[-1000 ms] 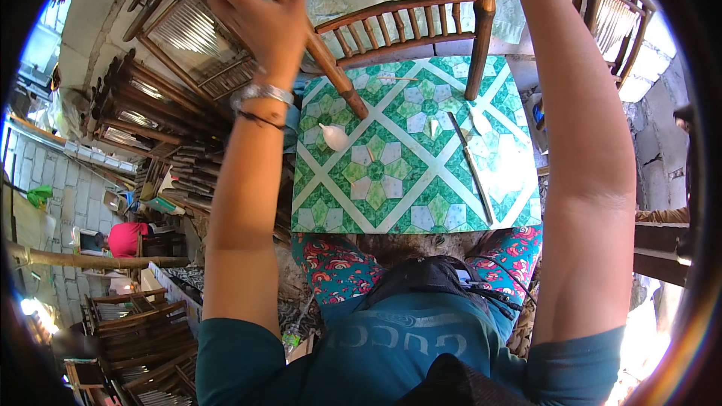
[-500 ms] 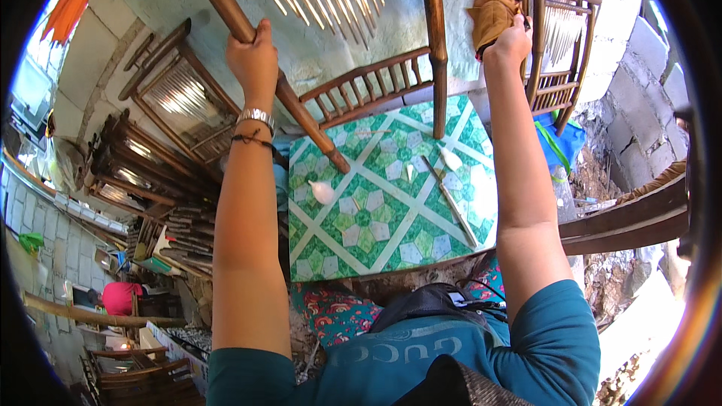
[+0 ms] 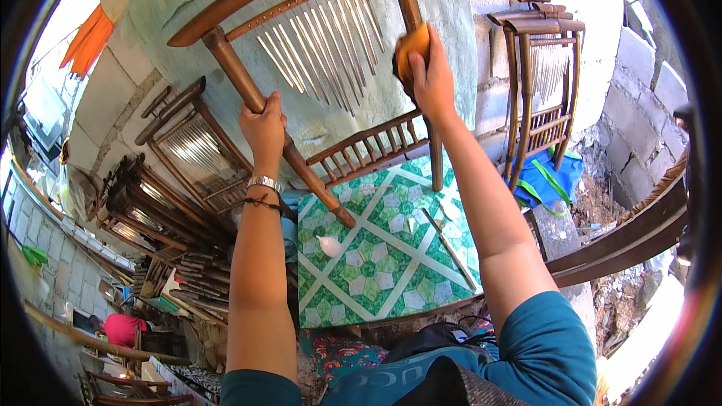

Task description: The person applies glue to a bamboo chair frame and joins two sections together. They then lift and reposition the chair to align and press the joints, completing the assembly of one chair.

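A brown wooden chair frame with pale slats in its back stands tilted on a green and white patterned tabletop. My left hand grips the chair's left upright post. My right hand presses an orange-brown cloth against the right upright post, high up. Both arms reach forward over the table.
A small white lump and a thin dark stick lie on the tabletop. Another wooden chair leans on the block wall at right, above a blue bag. More chair frames are stacked at left. A person in pink is far left.
My view has tipped upward toward the chair back. My right hand with the cloth has moved from the far right chair onto the right post. My left hand stays on the left post.
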{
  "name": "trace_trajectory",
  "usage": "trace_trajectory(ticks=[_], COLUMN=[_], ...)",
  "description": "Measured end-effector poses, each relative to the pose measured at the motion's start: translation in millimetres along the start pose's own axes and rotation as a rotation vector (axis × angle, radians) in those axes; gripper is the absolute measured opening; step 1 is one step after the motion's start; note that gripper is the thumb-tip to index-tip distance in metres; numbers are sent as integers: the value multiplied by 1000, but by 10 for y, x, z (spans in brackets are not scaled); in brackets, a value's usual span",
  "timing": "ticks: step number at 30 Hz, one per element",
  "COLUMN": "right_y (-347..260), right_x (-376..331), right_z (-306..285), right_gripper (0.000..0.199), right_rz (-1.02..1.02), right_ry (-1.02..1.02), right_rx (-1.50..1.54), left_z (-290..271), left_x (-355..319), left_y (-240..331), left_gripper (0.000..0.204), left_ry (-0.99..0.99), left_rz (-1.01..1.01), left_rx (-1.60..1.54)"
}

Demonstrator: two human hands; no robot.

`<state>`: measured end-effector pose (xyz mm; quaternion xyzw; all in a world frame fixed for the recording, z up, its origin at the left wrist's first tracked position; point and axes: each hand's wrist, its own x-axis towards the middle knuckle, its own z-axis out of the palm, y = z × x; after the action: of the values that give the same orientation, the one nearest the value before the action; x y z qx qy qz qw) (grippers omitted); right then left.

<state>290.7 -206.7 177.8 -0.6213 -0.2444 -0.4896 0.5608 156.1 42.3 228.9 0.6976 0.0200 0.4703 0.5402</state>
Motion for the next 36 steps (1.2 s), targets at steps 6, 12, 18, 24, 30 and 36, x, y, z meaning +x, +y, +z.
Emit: trace_trajectory(ticks=[6, 12, 18, 24, 30, 36], right_y=[112, -277, -356, -84, 48, 106], right_x=[-306, 704, 1292, 391, -131, -124], right_z=[-82, 69, 244, 45, -114, -162], right_gripper=[54, 48, 46, 44, 48, 51], right_rz=[112, 80, -1, 112, 159, 153], right_ry=[-96, -80, -4, -80, -85, -113], right_rx=[-134, -112, -103, -143, -17, -4], left_z=[-15, -17, -37, -48, -24, -39], left_x=[48, 88, 102, 55, -7, -56], left_y=[-41, -89, -127, -122, -25, 18], left_gripper=[18, 19, 22, 22, 21, 19], left_ry=[-41, -55, -57, -23, 1, -1], left_rz=[26, -23, -7, -11, 18, 9], left_rx=[-16, -20, -30, -18, -23, -13])
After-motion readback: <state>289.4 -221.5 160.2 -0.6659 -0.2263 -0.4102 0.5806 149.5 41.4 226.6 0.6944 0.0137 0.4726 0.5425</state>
